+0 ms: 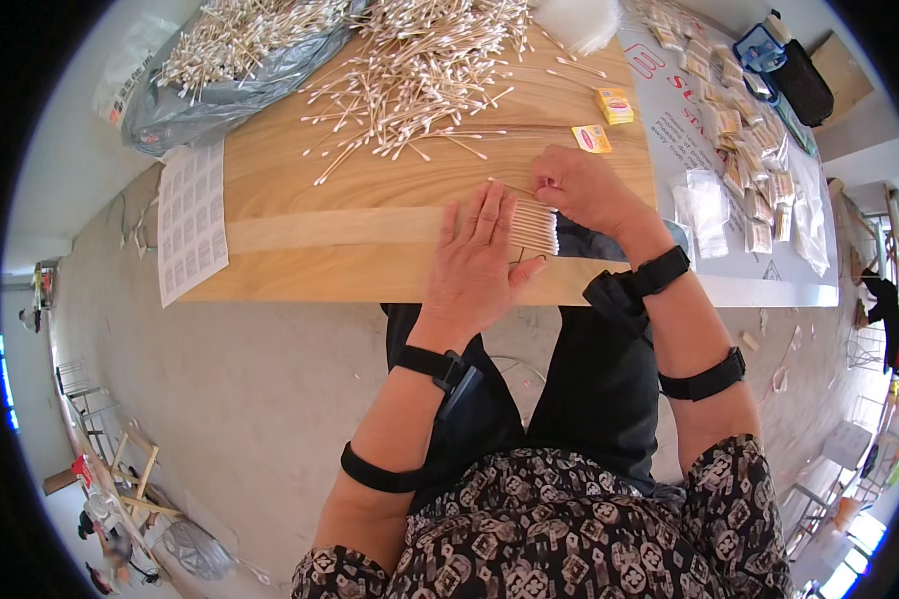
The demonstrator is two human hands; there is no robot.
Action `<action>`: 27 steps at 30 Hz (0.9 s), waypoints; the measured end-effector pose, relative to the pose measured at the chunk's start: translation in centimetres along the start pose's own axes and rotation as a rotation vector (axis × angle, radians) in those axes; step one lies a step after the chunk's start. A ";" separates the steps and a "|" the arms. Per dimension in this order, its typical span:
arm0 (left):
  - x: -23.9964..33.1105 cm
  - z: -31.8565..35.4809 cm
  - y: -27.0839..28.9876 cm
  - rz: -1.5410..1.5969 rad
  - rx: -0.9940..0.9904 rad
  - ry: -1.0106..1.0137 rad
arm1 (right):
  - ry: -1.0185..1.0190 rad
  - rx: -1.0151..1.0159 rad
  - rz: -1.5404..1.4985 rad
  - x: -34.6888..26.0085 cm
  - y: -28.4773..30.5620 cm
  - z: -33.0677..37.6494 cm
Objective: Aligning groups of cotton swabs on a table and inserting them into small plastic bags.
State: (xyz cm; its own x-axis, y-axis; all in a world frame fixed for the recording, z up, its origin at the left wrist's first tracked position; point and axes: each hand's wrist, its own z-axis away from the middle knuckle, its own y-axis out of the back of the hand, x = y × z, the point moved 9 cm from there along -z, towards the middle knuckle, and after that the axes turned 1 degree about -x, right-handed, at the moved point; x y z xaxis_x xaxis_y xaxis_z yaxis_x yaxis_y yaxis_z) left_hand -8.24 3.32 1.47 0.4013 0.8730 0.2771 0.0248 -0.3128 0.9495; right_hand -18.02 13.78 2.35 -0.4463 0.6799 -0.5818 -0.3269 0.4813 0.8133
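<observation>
Row of cotton swabs [537, 230] lies on the table [310, 275], sticks running left to right; left hand [476, 245], open and flat, covers its left part, hence nearer; right hand [583, 186], fingers curled, is at its far right corner, any grip indeterminable.

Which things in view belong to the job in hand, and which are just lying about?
Apparently part of the job:
row of cotton swabs under the left hand
loose swab pile
grey bag of swabs
swab-filled packets
yellow cards

Seemingly just lying about:
black case
blue item
printed sheet (role unclear)
</observation>
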 end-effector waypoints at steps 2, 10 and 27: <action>-0.5 -0.2 0.5 0.024 0.045 0.006 | 0.071 0.060 0.022 -0.8 0.4 -0.1; -0.1 0.0 0.4 0.035 0.039 -0.001 | 0.038 0.250 -0.128 -0.5 1.4 2.4; -4.2 -1.5 -1.2 1.328 0.466 0.303 | -0.195 0.762 -0.909 0.5 -1.5 8.0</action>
State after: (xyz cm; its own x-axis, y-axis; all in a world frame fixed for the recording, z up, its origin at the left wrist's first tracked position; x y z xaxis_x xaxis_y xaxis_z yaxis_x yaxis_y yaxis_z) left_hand -11.30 0.59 -0.57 0.1601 -0.1301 0.9785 0.1090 -0.9829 -0.1485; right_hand -11.07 17.78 0.92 -0.1533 -0.0374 -0.9875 0.1490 0.9870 -0.0605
